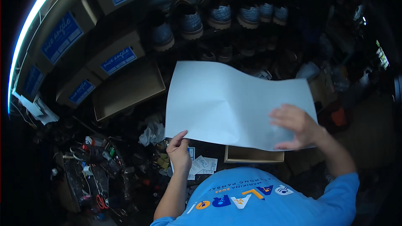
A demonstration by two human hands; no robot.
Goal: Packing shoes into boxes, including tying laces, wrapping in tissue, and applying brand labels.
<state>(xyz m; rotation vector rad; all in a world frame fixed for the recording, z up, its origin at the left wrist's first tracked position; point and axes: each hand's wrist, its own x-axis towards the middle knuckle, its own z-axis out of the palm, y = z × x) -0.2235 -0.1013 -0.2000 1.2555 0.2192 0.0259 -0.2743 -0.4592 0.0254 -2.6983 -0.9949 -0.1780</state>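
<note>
A large white sheet of paper spreads out in front of me, bowed and lightly creased down the middle. My left hand pinches its near edge close to the left corner, between thumb and fingers. Over the sheet's right part lies my right hand, its fingers stretched and apart, slightly blurred. Whether its palm presses on the paper I cannot tell. Partly covered by the sheet's near edge, an open cardboard box sits just in front of my body.
Shoes line a shelf at the back. Lidded boxes with blue labels are stacked at the left, beside an empty cardboard tray. Crumpled paper, printed slips and cluttered tools lie to my left.
</note>
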